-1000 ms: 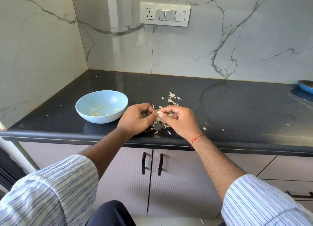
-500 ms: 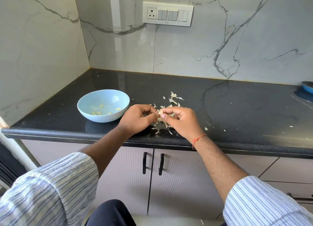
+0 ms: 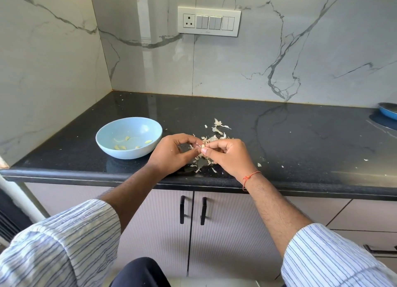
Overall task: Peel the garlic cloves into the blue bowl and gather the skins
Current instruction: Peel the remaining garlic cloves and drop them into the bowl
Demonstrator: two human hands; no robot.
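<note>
White marble-look wall panels with grey veins rose behind a black speckled stone counter as we looked down at our work. Below its front edge we saw pale ribbed cabinet doors with two black handles side by side. A white switch plate with one socket sat on the back wall. Our striped white shirt sleeves framed the bottom of the view.

Near the counter's left front stood the light blue round bowl, upright, with a few peeled yellowish garlic cloves lying in its bottom. At the counter's far right edge we saw part of a darker blue dish, well apart from everything else.

Our left hand and right hand met just right of the bowl, close to the front edge. Both hands' fingers were curled, and their thumbs and fingertips pinched one small pale garlic clove between them, held just above the counter. A thin orange thread circled our right wrist.

Under and behind our hands lay a loose scatter of white papery garlic skins, with single flecks strewn towards the right along the counter.
</note>
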